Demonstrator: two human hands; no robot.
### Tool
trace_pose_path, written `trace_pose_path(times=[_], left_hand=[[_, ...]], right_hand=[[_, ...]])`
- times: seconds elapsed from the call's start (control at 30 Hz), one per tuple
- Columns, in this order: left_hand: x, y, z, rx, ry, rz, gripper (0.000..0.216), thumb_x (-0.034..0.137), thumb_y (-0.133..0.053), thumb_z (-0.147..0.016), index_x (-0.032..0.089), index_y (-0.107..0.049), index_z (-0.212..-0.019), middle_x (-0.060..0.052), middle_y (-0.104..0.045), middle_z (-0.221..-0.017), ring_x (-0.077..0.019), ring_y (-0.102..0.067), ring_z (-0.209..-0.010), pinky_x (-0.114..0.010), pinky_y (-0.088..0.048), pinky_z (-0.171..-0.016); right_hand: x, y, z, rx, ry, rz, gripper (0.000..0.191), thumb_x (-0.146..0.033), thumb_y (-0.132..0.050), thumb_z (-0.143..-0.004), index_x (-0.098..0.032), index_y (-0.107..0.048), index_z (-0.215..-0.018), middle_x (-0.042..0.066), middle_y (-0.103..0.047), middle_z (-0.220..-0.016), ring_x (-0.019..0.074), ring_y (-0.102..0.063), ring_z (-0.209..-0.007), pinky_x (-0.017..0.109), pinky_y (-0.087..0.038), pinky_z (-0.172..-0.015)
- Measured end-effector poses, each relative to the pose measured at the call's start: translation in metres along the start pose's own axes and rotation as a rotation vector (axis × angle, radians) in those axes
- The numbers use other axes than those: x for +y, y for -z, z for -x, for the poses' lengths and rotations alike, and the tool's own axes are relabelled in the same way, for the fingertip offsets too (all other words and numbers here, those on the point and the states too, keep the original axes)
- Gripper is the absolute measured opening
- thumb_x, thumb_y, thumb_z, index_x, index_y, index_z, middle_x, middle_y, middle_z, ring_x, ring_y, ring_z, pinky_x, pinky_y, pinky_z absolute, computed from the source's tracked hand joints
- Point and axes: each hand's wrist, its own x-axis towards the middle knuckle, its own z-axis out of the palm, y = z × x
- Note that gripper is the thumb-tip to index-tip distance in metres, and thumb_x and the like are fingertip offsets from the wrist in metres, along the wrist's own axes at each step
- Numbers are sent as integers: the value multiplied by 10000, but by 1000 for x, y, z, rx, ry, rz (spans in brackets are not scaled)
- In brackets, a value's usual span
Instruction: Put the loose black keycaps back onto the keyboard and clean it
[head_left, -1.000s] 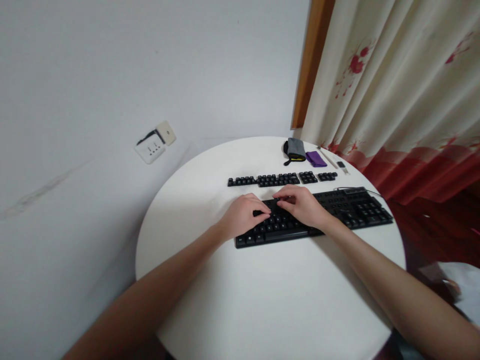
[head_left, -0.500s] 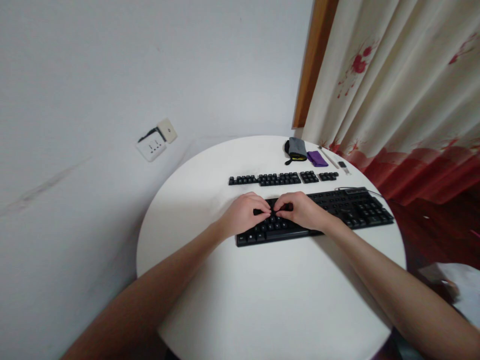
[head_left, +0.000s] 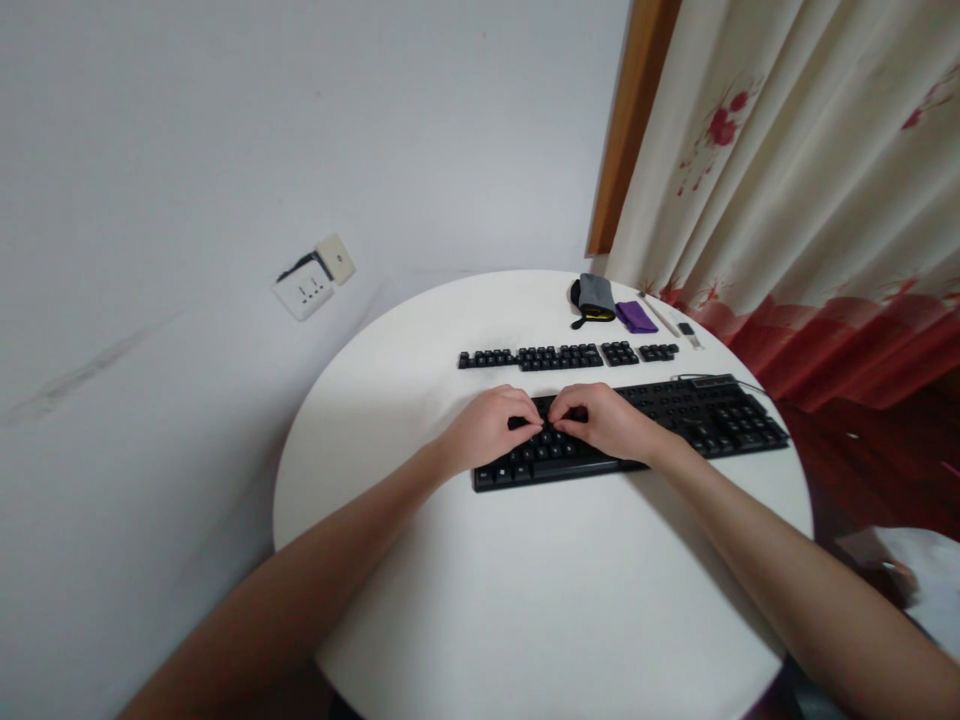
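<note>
A black keyboard (head_left: 697,415) lies across a round white table (head_left: 540,580). Both hands rest on its left half with fingers curled down onto the keys. My left hand (head_left: 486,425) and my right hand (head_left: 609,418) meet fingertip to fingertip over one spot, pinching at something small I cannot make out. Behind the keyboard, rows of loose black keycaps (head_left: 559,356) are laid out in a line.
At the table's far edge lie a grey and black pouch (head_left: 592,298), a purple cloth (head_left: 635,316) and a thin white tool (head_left: 660,315). A curtain (head_left: 810,170) hangs at the right; a wall socket (head_left: 311,280) sits on the wall at the left.
My right hand drew left and down until its fingertips met those of my left hand. The left hand has hardly moved.
</note>
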Motion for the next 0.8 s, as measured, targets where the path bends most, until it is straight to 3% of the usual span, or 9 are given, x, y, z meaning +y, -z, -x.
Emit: trace_pose_path(times=[0.37,0.6,0.8], left_hand=[[1,0,0,4,2,20,82,212,-661,-878,234,-737,-858,-21,-721,-905,-181,-655,-880,-355,-522,-846],[0,0,1,-8,6,13,82,205,-661,-879,232,-736,-862,-16,-718,-907,-175,-652,-880,-345,-518,-847],[2,2,1,-23,-4,-18,91,216,-650,-890,237,-737,-876,-19,-713,-914,-181,-644,-895,-351,-507,-867]], right_hand=[[0,0,0,1,-6,-42,78,-162,-661,-817,-199,-720,-783,34,-716,-832,173,-636,-755,313,-492,-740],[0,1,0,-1,10,62,99,-136,-654,-812,-205,-718,-782,29,-696,-797,169,-617,-730,303,-472,-708],[-5,4,1,-2,83,117,193,-71,-600,-795,-213,-730,-813,45,-687,-904,194,-617,-871,334,-475,-824]])
